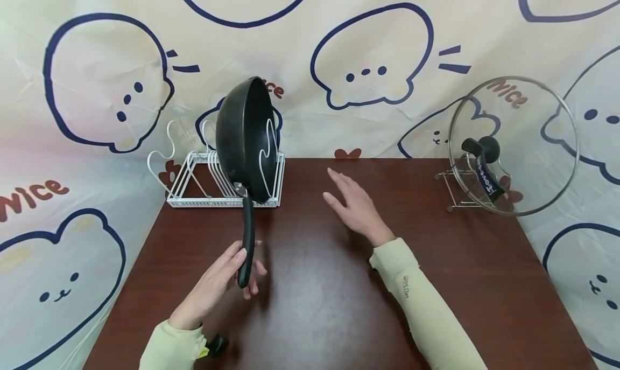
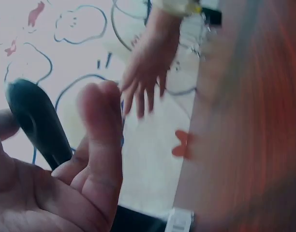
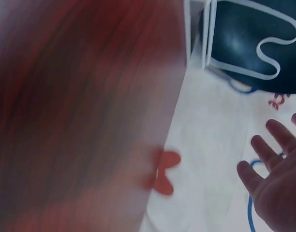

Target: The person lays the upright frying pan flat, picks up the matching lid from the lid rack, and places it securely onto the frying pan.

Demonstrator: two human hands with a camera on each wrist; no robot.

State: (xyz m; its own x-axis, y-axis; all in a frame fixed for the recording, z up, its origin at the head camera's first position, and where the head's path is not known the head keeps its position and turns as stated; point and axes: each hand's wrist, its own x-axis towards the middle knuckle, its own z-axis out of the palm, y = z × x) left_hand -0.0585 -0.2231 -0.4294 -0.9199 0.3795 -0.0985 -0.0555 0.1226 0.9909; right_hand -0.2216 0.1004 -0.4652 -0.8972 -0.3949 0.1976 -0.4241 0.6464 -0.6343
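Note:
A black wok [image 1: 237, 138] stands on edge in the white wire dish rack [image 1: 223, 202], its inside turned to the right and its handle [image 1: 247, 235] pointing toward me. My left hand [image 1: 218, 278] holds the handle near its end, thumb on the left side and fingers loosely bent behind it. In the left wrist view the handle [image 2: 37, 116] runs between thumb and fingers, with the other fingertips off it. My right hand [image 1: 356, 206] hovers over the table to the right of the wok, fingers spread, holding nothing.
At the back right, a glass lid [image 1: 513, 214] with a black knob leans upright in a small wire stand [image 1: 452, 192]. White curved wire dividers [image 1: 162, 154] rise from the rack's left side. A patterned cloth [image 1: 290, 52] backs the brown table [image 1: 310, 305].

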